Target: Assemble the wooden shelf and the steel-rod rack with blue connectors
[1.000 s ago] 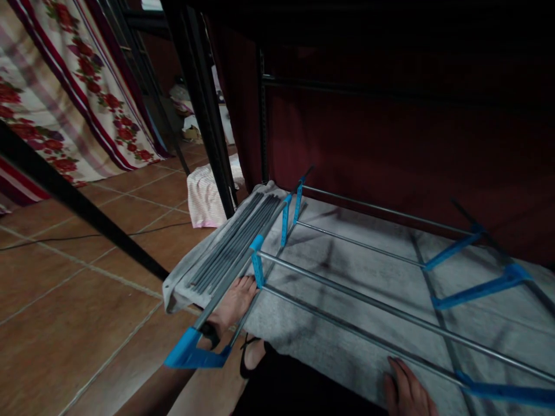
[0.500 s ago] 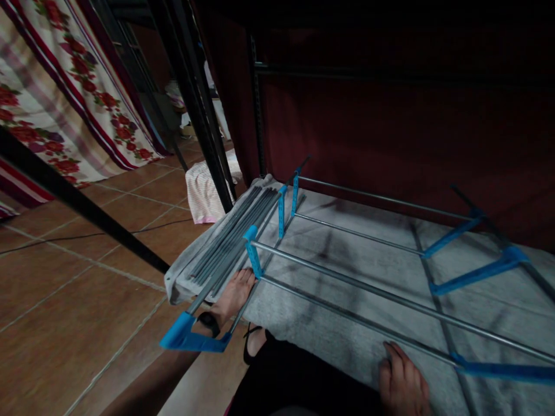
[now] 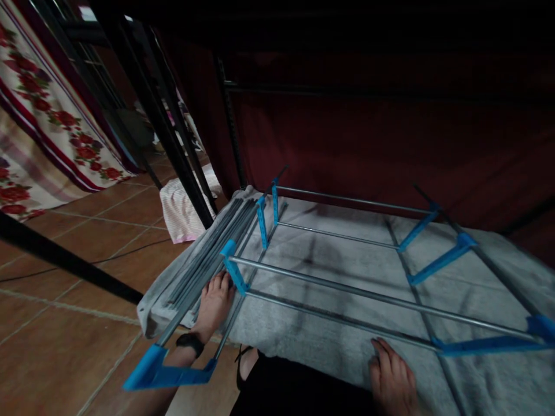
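Note:
A rack frame of grey metal tubes (image 3: 329,284) joined by blue plastic connectors (image 3: 235,271) lies across a grey cloth. My left hand (image 3: 215,300), with a dark band at the wrist, reaches between the tubes at the frame's left end. Its fingers stretch over loose grey tubes (image 3: 208,254) beside a blue connector; the fingertips are partly hidden. Low on the right, my right hand (image 3: 392,375) rests on the cloth near the front tube, fingers loosely bent and apart, seemingly holding nothing. A blue corner piece (image 3: 169,372) overhangs the cloth's left edge above my forearm.
Grey cloth (image 3: 299,335) covers the low surface under the frame. Black metal posts (image 3: 160,121) rise at the left, and a dark red curtain (image 3: 368,150) hangs behind. A striped cloth (image 3: 180,211) drapes near the tiled floor (image 3: 47,341). A floral curtain (image 3: 56,115) hangs farther left.
The view has shifted, so the frame sits farther left and a bit lower. My left hand stays by the same connector, its fingers slightly more spread. The right hand remains on the cloth.

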A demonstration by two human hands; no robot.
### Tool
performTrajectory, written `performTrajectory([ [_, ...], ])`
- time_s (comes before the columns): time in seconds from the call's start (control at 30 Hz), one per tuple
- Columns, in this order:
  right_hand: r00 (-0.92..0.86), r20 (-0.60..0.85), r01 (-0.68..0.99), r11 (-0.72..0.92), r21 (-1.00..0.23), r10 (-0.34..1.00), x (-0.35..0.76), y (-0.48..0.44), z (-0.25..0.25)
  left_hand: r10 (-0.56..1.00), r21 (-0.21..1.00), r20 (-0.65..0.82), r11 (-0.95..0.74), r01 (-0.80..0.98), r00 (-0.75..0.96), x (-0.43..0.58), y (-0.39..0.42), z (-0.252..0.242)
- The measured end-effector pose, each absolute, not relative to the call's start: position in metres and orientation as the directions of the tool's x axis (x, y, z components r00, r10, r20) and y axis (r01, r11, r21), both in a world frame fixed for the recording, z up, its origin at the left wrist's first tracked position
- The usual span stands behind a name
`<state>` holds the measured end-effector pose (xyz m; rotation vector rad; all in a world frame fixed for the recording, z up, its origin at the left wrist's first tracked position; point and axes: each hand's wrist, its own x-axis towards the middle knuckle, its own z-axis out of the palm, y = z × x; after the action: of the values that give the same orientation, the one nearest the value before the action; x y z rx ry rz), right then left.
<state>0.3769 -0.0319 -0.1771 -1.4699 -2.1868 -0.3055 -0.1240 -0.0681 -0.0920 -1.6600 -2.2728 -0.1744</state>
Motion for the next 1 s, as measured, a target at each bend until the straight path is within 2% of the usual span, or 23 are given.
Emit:
performTrajectory([
  [0.43, -0.295, 0.532, 0.916, 0.394, -0.08, 0.794, 0.375, -0.03, -0.177, 0.925, -0.127, 0.248, 0.327, 0.936, -0.289, -0.119, -0.057, -0.092],
  [0.6, -0.292, 0.529, 0.918, 0.388, -0.077, 0.797, 0.375, -0.029, -0.18, 0.901, -0.147, 0.26, 0.392, 0.908, -0.347, -0.121, -0.055, -0.086],
  [1.0, -0.318, 0.547, 0.913, 0.405, -0.042, 0.774, 0.375, -0.029, -0.18, 0.921, -0.2, 0.162, 0.383, 0.902, -0.355, -0.135, -0.038, -0.073],
])
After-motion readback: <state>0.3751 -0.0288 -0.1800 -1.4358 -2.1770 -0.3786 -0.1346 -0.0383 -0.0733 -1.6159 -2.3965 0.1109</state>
